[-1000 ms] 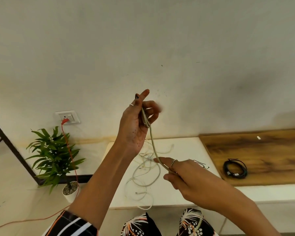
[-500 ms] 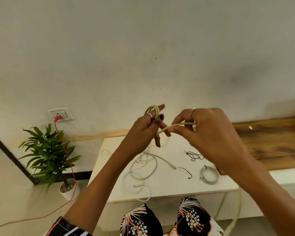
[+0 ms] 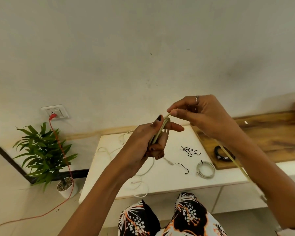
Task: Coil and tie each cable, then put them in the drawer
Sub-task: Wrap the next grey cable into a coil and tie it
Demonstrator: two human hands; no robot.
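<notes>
left hand point(image 3: 144, 142): beige cable point(image 3: 160, 132) loops are being gripped by curled fingers | right hand point(image 3: 206, 116): cable strand is being pinched | table point(image 3: 169, 178): below

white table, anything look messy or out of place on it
Yes. On the white table loose white cables sprawl uncoiled, one loop sagging over the front edge. Black ties lie scattered. Only the grey coil looks tidy. The cream cable in the hands is half wound, its tail trailing off toward the lower right.
</notes>
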